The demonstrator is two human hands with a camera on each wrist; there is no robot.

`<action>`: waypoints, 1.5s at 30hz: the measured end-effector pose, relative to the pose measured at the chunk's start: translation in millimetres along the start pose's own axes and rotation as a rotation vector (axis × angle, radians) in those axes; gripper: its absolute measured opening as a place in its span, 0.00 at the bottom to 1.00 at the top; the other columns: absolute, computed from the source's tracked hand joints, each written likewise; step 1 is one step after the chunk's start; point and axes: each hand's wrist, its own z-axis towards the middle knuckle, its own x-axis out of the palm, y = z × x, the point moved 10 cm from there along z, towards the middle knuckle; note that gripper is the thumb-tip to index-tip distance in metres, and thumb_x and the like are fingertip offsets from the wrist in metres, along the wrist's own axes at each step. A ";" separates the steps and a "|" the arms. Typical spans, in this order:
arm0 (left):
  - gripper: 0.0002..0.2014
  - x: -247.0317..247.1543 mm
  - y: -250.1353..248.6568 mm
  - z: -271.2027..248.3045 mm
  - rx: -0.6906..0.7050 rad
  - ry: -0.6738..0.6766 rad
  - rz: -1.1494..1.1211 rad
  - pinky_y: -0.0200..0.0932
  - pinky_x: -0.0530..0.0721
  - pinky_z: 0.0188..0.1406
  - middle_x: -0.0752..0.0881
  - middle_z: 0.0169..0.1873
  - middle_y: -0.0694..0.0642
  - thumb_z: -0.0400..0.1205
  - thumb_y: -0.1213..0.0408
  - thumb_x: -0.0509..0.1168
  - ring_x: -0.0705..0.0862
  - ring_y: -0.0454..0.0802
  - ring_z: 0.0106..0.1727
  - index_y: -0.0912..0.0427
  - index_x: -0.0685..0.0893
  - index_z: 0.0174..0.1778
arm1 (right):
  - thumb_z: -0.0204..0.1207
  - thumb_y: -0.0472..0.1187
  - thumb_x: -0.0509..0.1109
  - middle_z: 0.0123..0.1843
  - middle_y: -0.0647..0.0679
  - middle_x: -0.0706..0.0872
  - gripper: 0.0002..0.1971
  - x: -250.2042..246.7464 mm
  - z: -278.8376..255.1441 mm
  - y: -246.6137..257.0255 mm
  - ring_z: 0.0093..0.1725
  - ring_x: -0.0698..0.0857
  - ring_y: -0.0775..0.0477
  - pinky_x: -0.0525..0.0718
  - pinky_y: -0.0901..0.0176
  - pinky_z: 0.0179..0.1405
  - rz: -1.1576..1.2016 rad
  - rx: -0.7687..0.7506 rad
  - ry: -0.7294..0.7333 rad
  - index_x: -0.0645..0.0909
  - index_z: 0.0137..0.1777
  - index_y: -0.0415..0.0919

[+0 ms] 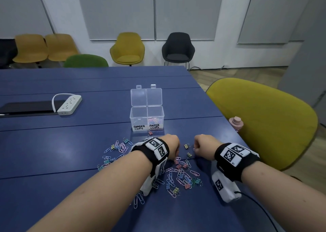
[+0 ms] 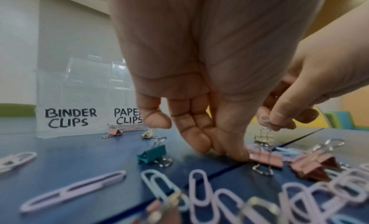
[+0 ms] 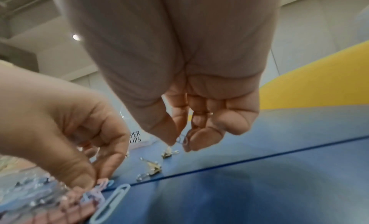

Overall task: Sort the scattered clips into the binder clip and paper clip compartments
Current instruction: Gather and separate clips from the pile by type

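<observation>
— What are you seeing from overhead?

— Both hands are working low over the blue table point(image 1: 53, 152). The left hand point(image 1: 170, 146) and right hand point(image 1: 204, 146) are curling downward beside the scattered clips point(image 1: 180, 175). The clear box point(image 1: 147, 118) is sitting just beyond them, pastel paper clips lying in its right compartment.

— And from the left wrist?

— The left hand's fingertips point(image 2: 237, 156) are pressing the table, touching a pink binder clip point(image 2: 266, 158); whether they are gripping it, I cannot tell. A teal binder clip point(image 2: 152, 153) is lying nearby. The other hand is pinching the wire handle of a yellow binder clip point(image 2: 261, 139).

— The right wrist?

— The right hand's thumb and forefinger are closing on a wire loop point(image 3: 182, 139), blurred. Two more yellow binder clips point(image 3: 153, 166) are lying on the table below.
</observation>
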 end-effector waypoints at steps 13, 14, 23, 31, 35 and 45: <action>0.03 -16.5 -0.5 -22.5 0.002 -0.101 -0.092 0.41 0.80 0.46 0.85 0.40 0.55 0.76 0.68 0.67 0.83 0.54 0.45 0.56 0.84 0.41 | 0.74 0.36 0.67 0.49 0.45 0.89 0.07 12.5 -21.4 22.1 0.52 0.85 0.43 0.80 0.61 0.49 0.062 -0.100 -0.011 0.86 0.48 0.39; 0.04 -19.7 -0.8 -25.3 0.014 -0.121 -0.145 0.40 0.79 0.43 0.83 0.36 0.51 0.75 0.69 0.68 0.80 0.51 0.42 0.55 0.82 0.40 | 0.74 0.36 0.68 0.51 0.43 0.89 0.07 13.1 -19.9 23.1 0.54 0.86 0.42 0.80 0.60 0.49 0.051 -0.095 -0.018 0.86 0.49 0.38; 0.11 -1.2 -28.5 -26.3 0.055 -0.023 -0.053 0.42 0.78 0.41 0.86 0.43 0.58 0.73 0.67 0.72 0.79 0.54 0.42 0.62 0.87 0.51 | 0.70 0.35 0.68 0.52 0.42 0.89 0.05 16.1 -11.9 20.4 0.51 0.86 0.38 0.80 0.56 0.43 -0.063 -0.045 0.027 0.83 0.43 0.45; 0.10 -4.8 -42.4 -28.0 0.116 -0.034 0.003 0.41 0.73 0.39 0.80 0.38 0.53 0.75 0.71 0.66 0.77 0.54 0.40 0.61 0.86 0.51 | 0.73 0.37 0.67 0.51 0.40 0.88 0.08 15.6 -35.6 19.4 0.49 0.85 0.38 0.81 0.53 0.45 -0.107 -0.139 0.068 0.84 0.50 0.43; 0.06 -2.4 -44.3 -23.7 0.083 -0.019 0.017 0.41 0.73 0.39 0.78 0.29 0.51 0.75 0.72 0.69 0.77 0.54 0.40 0.57 0.85 0.43 | 0.69 0.45 0.76 0.50 0.43 0.89 0.10 18.1 -42.2 24.6 0.47 0.84 0.42 0.80 0.55 0.44 -0.137 -0.157 0.101 0.83 0.47 0.43; 0.17 5.1 -47.3 -30.0 -0.026 0.077 0.186 0.45 0.77 0.43 0.71 0.27 0.53 0.81 0.66 0.66 0.79 0.59 0.44 0.58 0.68 0.27 | 0.71 0.37 0.72 0.30 0.48 0.74 0.10 25.0 -38.7 25.4 0.39 0.78 0.42 0.75 0.59 0.38 -0.167 -0.037 0.110 0.73 0.35 0.41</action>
